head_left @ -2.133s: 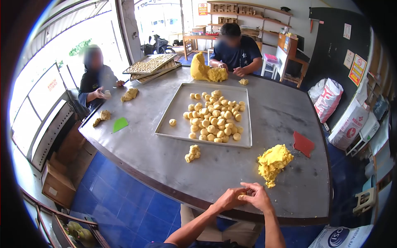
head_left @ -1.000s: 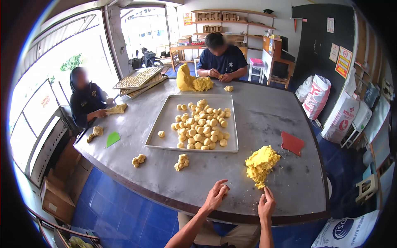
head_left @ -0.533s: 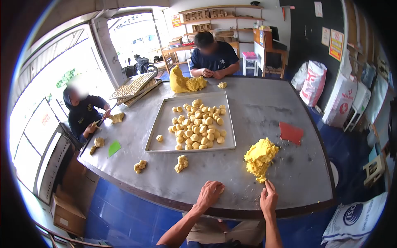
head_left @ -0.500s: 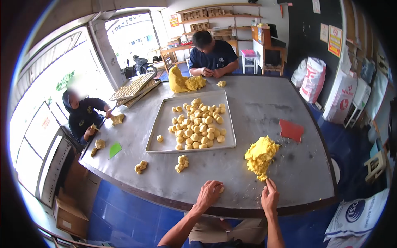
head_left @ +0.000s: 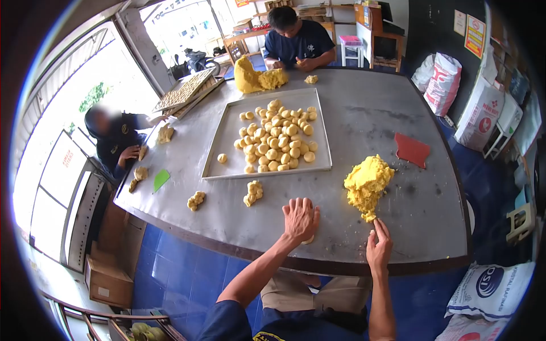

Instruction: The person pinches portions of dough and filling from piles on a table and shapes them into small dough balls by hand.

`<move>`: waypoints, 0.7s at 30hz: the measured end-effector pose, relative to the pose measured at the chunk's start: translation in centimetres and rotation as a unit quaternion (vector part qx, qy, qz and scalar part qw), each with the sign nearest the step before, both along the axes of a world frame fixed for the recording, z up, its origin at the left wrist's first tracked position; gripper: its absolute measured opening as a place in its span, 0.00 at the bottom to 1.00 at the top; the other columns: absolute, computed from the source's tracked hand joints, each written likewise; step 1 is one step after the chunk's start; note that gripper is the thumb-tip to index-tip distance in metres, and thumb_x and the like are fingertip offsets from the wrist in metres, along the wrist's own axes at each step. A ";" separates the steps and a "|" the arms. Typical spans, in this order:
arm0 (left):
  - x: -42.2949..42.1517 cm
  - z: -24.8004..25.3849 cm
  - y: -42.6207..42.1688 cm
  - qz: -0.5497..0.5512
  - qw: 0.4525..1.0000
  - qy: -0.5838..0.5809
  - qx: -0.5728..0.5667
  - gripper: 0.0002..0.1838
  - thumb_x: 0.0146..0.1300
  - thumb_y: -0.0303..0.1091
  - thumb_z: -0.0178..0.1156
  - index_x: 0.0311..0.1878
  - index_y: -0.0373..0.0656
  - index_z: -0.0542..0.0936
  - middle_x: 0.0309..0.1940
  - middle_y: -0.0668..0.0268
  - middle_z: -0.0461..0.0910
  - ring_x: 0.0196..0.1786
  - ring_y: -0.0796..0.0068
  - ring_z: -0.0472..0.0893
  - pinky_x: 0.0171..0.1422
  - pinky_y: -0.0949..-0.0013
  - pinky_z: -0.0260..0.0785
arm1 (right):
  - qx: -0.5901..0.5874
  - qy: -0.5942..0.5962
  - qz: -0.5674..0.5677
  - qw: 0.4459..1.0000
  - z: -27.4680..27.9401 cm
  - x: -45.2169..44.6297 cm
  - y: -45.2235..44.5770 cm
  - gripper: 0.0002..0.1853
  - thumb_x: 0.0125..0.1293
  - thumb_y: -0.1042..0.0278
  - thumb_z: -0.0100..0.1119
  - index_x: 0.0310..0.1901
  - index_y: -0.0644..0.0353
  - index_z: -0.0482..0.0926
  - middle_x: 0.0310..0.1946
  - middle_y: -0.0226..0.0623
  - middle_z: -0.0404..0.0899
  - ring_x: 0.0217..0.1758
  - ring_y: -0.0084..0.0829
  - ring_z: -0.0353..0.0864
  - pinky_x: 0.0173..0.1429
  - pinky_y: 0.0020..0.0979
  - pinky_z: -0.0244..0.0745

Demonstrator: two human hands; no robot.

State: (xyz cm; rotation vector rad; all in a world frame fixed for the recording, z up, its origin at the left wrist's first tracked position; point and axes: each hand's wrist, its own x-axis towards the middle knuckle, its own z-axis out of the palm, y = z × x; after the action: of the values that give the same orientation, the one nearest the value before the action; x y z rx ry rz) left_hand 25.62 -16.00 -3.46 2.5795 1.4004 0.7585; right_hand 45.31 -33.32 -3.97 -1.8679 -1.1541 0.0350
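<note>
My left hand lies palm down on the metal table with its fingers stretched forward. A small pale dough piece shows under the heel of that hand; the rest of it is hidden. My right hand has its fingers extended and the thumb apart, with nothing visible in it. Its fingertips are just below the narrow crumbly end of a yellow filling mound; I cannot tell whether they touch. Two small clusters of dough lumps, a left one and a right one, sit left of my left hand.
A metal tray with many round dough balls stands mid-table. A red scraper and a green scraper lie on the tabletop. One person sits opposite behind a larger yellow mound, another at the left.
The view has tilted down. My left hand has moved forward over the dough and flattened, uncovering a piece near the wrist. My right hand stays by the mound's tip. The left co-worker's arm has shifted.
</note>
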 end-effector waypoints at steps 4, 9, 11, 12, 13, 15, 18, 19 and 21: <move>-1.7 2.0 -0.6 -0.070 0.997 -0.033 -0.031 0.13 0.71 0.41 0.57 0.53 0.46 0.76 0.50 0.58 0.75 0.55 0.55 0.71 0.57 0.50 0.61 | 0.002 0.015 0.000 1.000 0.0 0.0 0.4 0.20 0.68 0.80 0.55 0.61 0.69 0.78 0.60 0.53 0.79 0.63 0.52 0.79 0.67 0.43 0.75; -7.2 1.4 -6.1 -0.174 0.980 0.041 -0.084 0.19 0.70 0.41 0.61 0.62 0.47 0.77 0.64 0.56 0.74 0.62 0.52 0.73 0.61 0.48 0.68 | -0.008 0.014 -0.001 1.000 0.1 0.1 0.0 0.20 0.68 0.80 0.55 0.61 0.69 0.78 0.60 0.53 0.79 0.62 0.52 0.79 0.67 0.43 0.75; -7.7 6.6 -5.6 -0.143 0.930 0.081 -0.330 0.21 0.68 0.39 0.64 0.62 0.46 0.77 0.61 0.58 0.77 0.58 0.51 0.78 0.56 0.50 0.74 | -0.003 0.021 -0.007 1.000 -0.2 0.1 0.3 0.20 0.67 0.80 0.56 0.61 0.69 0.78 0.61 0.52 0.79 0.63 0.51 0.78 0.68 0.43 0.73; -8.1 6.6 -4.1 -0.126 0.958 0.004 -0.257 0.21 0.66 0.39 0.67 0.60 0.45 0.78 0.56 0.56 0.79 0.54 0.50 0.81 0.55 0.52 0.76 | -0.002 0.024 -0.008 1.000 -0.3 0.0 0.2 0.20 0.67 0.79 0.56 0.61 0.69 0.78 0.61 0.52 0.79 0.63 0.51 0.78 0.68 0.43 0.73; -8.3 6.8 -2.6 -0.106 0.974 -0.076 -0.184 0.22 0.64 0.39 0.70 0.58 0.45 0.78 0.51 0.55 0.82 0.49 0.49 0.83 0.53 0.53 0.78 | -0.004 0.026 -0.005 1.000 -0.2 -0.1 0.1 0.21 0.67 0.79 0.57 0.61 0.69 0.78 0.61 0.52 0.79 0.64 0.51 0.78 0.68 0.43 0.73; -7.8 8.5 1.5 -0.034 0.962 -0.272 0.010 0.20 0.64 0.40 0.69 0.56 0.42 0.79 0.51 0.52 0.82 0.58 0.48 0.79 0.60 0.53 0.74 | -0.007 0.028 -0.004 1.000 0.1 -0.2 0.0 0.21 0.67 0.79 0.57 0.61 0.70 0.78 0.61 0.52 0.79 0.64 0.51 0.77 0.69 0.43 0.72; -10.7 4.0 9.5 0.136 0.982 -0.128 0.011 0.21 0.63 0.41 0.69 0.55 0.40 0.79 0.48 0.50 0.82 0.56 0.48 0.79 0.63 0.53 0.71 | 0.002 0.022 -0.005 1.000 0.3 -0.2 -0.2 0.20 0.66 0.78 0.57 0.59 0.70 0.79 0.60 0.53 0.80 0.63 0.53 0.79 0.68 0.43 0.73; -11.0 2.5 10.8 0.190 0.980 -0.066 0.005 0.21 0.63 0.41 0.69 0.54 0.39 0.79 0.47 0.50 0.82 0.55 0.48 0.79 0.63 0.53 0.70 | 0.012 0.018 -0.007 1.000 0.3 -0.1 0.0 0.19 0.66 0.78 0.57 0.58 0.71 0.80 0.59 0.53 0.80 0.62 0.53 0.79 0.67 0.42 0.74; -11.5 0.6 12.7 0.198 0.979 -0.032 -0.025 0.21 0.62 0.42 0.69 0.53 0.39 0.79 0.45 0.49 0.82 0.54 0.48 0.79 0.64 0.53 0.69 | 0.020 0.017 -0.002 1.000 0.2 0.2 -0.1 0.19 0.65 0.78 0.57 0.58 0.71 0.80 0.59 0.54 0.81 0.62 0.54 0.79 0.67 0.43 0.74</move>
State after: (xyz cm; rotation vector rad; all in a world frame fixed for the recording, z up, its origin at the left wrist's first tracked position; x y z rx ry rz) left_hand 14.11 -3.25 -2.91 2.2415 1.9119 0.8317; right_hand 45.53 -33.45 -3.82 -1.8277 -1.1202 0.0399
